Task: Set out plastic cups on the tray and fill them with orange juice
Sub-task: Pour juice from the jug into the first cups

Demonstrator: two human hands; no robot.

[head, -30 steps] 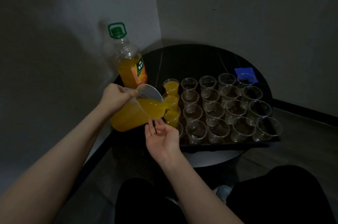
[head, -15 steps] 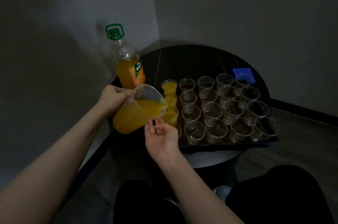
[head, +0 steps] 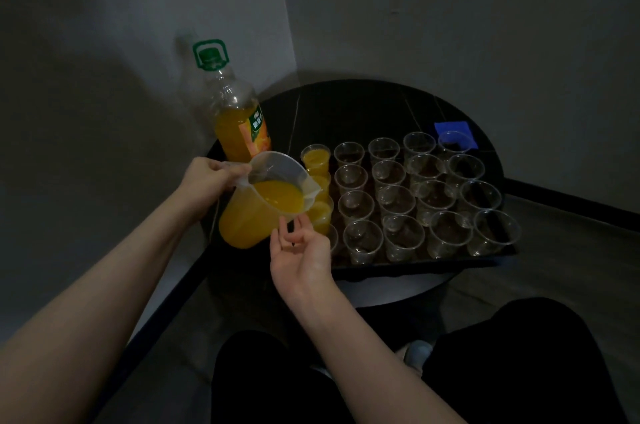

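My left hand [head: 207, 181] grips the handle of a see-through plastic jug [head: 266, 202] about half full of orange juice. The jug tips toward the left row of clear plastic cups [head: 398, 202] on the black tray [head: 415, 268]. At least three cups in that row have juice [head: 315, 159]; the other rows look empty. My right hand [head: 301, 250] waits palm up, fingers loose, just under the jug. A big juice bottle [head: 235, 119] stands behind, partly full.
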